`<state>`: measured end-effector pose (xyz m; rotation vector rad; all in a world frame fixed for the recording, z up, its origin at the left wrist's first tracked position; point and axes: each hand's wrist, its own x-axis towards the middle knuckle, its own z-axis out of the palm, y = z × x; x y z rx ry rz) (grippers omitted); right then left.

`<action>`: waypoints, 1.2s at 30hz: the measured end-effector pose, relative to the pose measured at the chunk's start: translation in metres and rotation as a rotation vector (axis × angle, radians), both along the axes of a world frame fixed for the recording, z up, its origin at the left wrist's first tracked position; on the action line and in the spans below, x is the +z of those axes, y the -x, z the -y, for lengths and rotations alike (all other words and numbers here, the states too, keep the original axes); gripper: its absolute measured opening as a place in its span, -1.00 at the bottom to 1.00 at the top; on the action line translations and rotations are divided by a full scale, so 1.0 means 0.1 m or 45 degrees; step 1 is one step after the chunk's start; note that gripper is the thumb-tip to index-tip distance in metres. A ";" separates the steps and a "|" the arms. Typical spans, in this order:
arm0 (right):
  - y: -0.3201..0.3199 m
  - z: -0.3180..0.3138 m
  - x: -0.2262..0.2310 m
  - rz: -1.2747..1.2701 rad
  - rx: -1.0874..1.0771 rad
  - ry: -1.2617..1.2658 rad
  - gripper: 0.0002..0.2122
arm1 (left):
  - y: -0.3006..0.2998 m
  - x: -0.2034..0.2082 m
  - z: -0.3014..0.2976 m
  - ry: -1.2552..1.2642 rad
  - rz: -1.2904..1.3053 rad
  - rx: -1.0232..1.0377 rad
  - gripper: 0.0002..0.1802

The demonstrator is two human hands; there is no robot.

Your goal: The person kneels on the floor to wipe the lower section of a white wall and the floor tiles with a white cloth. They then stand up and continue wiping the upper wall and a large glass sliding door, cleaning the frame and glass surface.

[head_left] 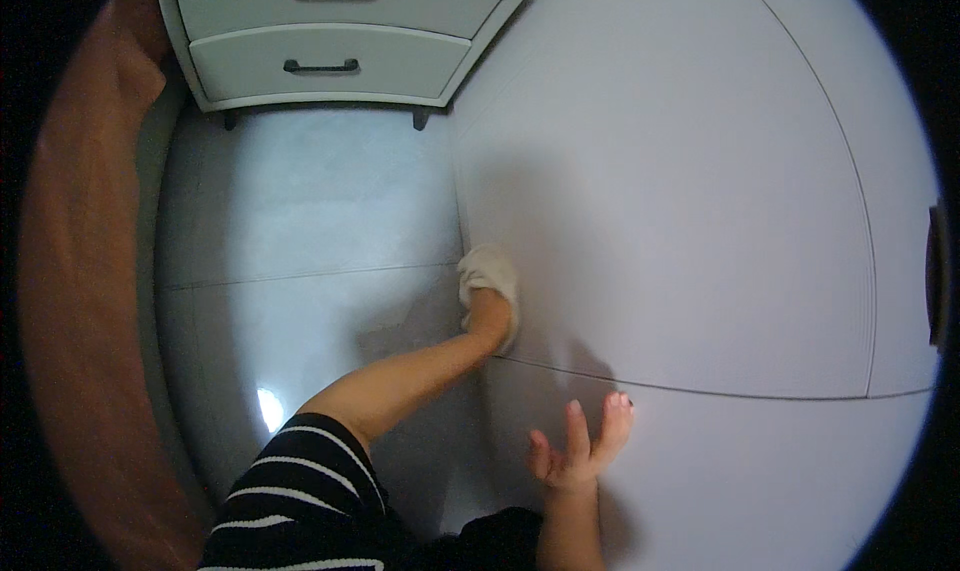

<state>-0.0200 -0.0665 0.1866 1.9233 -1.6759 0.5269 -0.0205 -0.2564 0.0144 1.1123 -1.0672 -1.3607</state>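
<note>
My right hand (580,449) is raised at the lower right, its forearm coming up from the bottom edge. The fingers are spread and nothing is seen in them. Closest to it is a large pale panel (700,191) with thin dark seams, and the hand's shadow falls on that surface. Whether the fingertips touch the panel, I cannot tell. A tiny dark spot shows by one fingertip, too small to make out. My left hand is out of view. One of my legs (400,386), in black shorts with white stripes (290,496), reaches forward to a foot in a pale slipper (490,271) beside the panel.
A pale drawer cabinet (330,41) with dark handles stands on short legs at the far left. Along the left side hangs reddish-brown cloth (85,301) over a low edge. Grey floor tiles (300,201) lie between. A dark handle (936,276) sits at the right rim.
</note>
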 end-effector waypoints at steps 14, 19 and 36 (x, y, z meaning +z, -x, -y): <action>0.32 -0.14 0.03 -0.167 -0.039 -0.057 -0.55 | 0.08 0.17 2.04 -0.060 -0.022 0.019 -0.41; 0.37 -0.14 0.10 -0.229 -0.025 -0.095 -0.54 | 0.63 -1.09 -0.11 -0.008 0.387 -0.022 -0.36; 0.37 -0.14 0.17 -0.242 -0.001 -0.072 -0.57 | 0.26 -0.70 -0.43 0.060 0.412 -0.128 -0.36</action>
